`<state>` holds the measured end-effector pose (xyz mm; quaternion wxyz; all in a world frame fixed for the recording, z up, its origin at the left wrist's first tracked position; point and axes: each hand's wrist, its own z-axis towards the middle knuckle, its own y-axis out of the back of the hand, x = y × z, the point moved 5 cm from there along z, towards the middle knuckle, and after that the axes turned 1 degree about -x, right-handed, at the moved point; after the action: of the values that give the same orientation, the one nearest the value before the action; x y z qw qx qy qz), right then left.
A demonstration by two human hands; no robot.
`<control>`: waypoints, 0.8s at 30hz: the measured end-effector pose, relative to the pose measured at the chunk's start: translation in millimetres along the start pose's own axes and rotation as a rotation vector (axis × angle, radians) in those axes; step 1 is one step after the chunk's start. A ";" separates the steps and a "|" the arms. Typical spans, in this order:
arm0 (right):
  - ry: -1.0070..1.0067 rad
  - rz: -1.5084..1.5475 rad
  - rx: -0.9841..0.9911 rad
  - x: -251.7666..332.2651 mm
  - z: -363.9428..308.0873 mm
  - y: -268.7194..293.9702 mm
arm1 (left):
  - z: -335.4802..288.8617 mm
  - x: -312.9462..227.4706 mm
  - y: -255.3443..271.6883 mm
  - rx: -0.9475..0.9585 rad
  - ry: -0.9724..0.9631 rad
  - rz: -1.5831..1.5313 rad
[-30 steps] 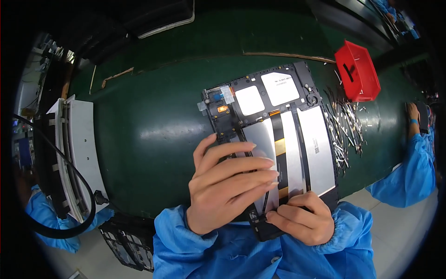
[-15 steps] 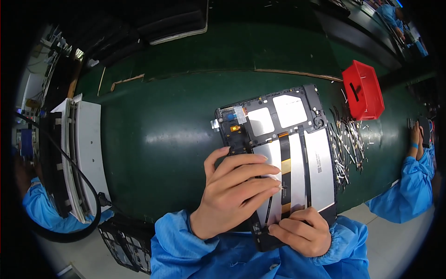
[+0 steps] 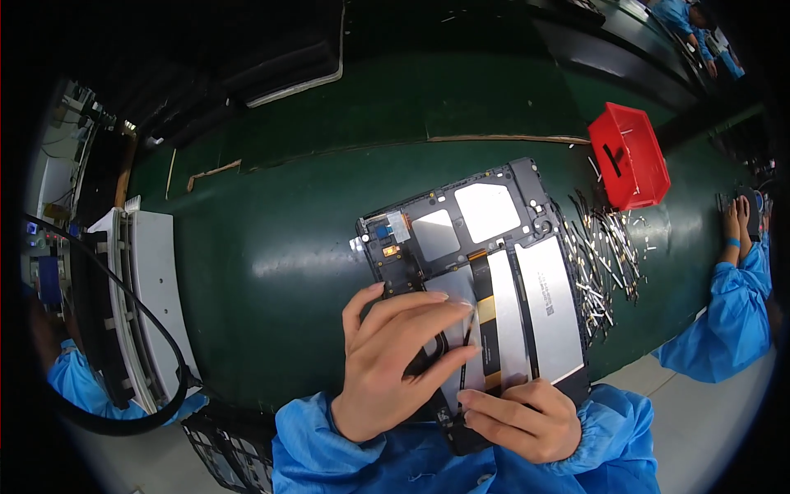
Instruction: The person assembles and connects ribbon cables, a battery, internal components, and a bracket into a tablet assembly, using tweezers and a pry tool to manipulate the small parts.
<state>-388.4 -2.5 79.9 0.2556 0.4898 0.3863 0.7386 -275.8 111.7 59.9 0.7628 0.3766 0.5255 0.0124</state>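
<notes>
A black opened tablet [image 3: 458, 221] with silver metal panels lies tilted in front of me, its lower end close to my body. My left hand [image 3: 383, 362] is over its left side, thumb and fingers apart. A thin black strip [image 3: 463, 366] runs along the panel below my left fingertips; its upper end is at the index fingertip. My right hand [image 3: 527, 420] is curled over the lower edge, gripping the tablet, its fingertips by the strip's lower end. A flat ribbon cable [image 3: 489, 333] with gold bands lies along the middle.
A red bin [image 3: 634, 160] stands at the far right, with a pile of thin black and white strips [image 3: 605, 259] before it. White panels [image 3: 156, 305] stand upright at left beside a black cable [image 3: 136, 296]. A co-worker's hands [image 3: 739, 226] are at right. Black frames [image 3: 222, 449] are low at left.
The tablet shifts slightly left in the view. My left thumb and fingers spread apart, uncovering more of the strip. My right hand stays at the lower edge.
</notes>
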 end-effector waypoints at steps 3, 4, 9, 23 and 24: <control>0.044 -0.073 -0.012 1.4 0.2 0.2 | -8.9 10.3 1.5 -0.179 -0.187 -0.069; 0.042 -0.057 0.000 2.8 1.6 0.9 | -20.8 15.3 2.9 -0.214 -0.165 -0.031; 0.024 -0.026 0.012 2.0 0.7 0.9 | -50.7 14.5 -4.8 -0.099 -0.249 0.270; -0.158 0.121 0.083 -5.8 21.1 28.2 | -11.2 21.1 -8.0 0.000 -0.143 0.259; -0.135 0.020 0.141 -5.2 23.4 26.4 | -8.0 20.8 -9.0 -0.010 -0.140 0.263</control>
<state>-364.7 -14.1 104.0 0.2386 0.5590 0.4143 0.6774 -276.3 118.5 36.8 0.7914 0.4382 0.4170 0.0885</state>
